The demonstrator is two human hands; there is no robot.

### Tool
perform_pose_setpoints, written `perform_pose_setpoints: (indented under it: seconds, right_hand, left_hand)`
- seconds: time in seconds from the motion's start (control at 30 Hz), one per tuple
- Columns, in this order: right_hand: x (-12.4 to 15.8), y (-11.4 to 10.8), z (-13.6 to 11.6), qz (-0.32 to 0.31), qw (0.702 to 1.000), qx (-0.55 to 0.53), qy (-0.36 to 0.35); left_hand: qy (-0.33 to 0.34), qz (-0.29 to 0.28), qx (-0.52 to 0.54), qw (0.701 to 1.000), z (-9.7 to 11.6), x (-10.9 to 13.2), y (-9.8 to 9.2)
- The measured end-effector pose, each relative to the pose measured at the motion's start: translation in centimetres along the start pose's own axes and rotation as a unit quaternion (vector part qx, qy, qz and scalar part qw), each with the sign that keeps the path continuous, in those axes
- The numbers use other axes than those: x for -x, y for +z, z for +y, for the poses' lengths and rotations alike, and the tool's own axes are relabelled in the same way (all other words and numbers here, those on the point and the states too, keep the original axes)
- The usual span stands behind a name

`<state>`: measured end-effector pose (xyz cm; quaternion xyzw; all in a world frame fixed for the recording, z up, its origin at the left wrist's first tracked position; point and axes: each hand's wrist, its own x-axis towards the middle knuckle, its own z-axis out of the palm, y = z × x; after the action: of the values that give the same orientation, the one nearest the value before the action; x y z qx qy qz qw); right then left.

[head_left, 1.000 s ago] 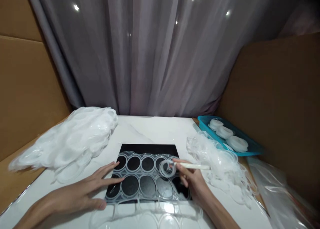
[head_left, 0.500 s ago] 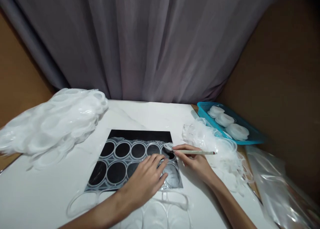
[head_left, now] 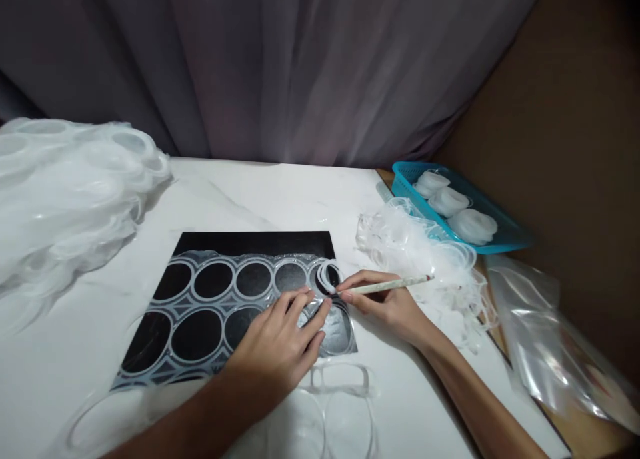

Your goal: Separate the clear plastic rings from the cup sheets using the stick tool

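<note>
A clear plastic sheet of round rings [head_left: 220,299] lies over a black mat [head_left: 260,244] on the white table. My left hand [head_left: 280,342] presses on the sheet's right part, fingers stretched flat toward a small clear ring [head_left: 327,275] that stands up at the sheet's right end. My right hand [head_left: 387,305] pinches a thin pale stick [head_left: 385,285] like a pen; its tip meets that ring.
A big heap of clear plastic sheets [head_left: 60,192] lies at the left. A tangle of clear rings [head_left: 425,259] sits right of the mat. A blue basket [head_left: 500,235] holds white stacks [head_left: 470,224]. A clear bag [head_left: 545,352] lies at the right, cardboard walls and a curtain behind.
My left hand moved from the mat's left edge across to its right part, beside the ring. The view tilted down and shifted; the stick's tip stays at the small ring.
</note>
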<state>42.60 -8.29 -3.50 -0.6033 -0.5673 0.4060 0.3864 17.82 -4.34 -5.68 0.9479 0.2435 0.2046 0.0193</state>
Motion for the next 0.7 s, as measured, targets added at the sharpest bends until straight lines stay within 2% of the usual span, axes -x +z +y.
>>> perform_pose_setpoints:
  seconds: [0.1, 0.23, 0.33, 0.43, 0.53, 0.6, 0.7]
  right_hand:
    - [-0.1, 0.0, -0.1, -0.007, 1.0, 0.013, 0.001]
    - [0.0, 0.2, -0.4, -0.003, 1.0, 0.019, -0.013]
    - [0.6, 0.6, -0.6, -0.005, 0.995, 0.061, -0.085]
    - [1.6, 1.0, -0.3, -0.024, 0.97, 0.16, -0.183]
    - [1.8, 1.3, 0.1, -0.022, 0.939, 0.272, -0.211]
    - [1.0, 1.3, 0.0, -0.008, 0.923, 0.322, -0.213]
    - [-2.0, 0.6, -1.0, 0.029, 0.911, 0.334, -0.24]
  left_hand:
    - [-0.002, 0.026, -0.004, 1.0, 0.1, 0.0, -0.1]
    - [-0.009, 0.026, 0.002, 1.0, 0.2, -0.1, -0.1]
    - [0.0, 0.016, 0.013, 1.0, 0.1, -0.2, -0.3]
    - [0.004, 0.004, 0.03, 1.0, 0.1, -0.4, -0.5]
    - [0.002, 0.006, 0.029, 1.0, 0.1, -0.4, -0.4]
    - [0.018, 0.016, 0.019, 1.0, 0.0, -0.5, -0.1]
    - [0.045, 0.013, 0.023, 0.999, -0.3, -0.5, 0.2]
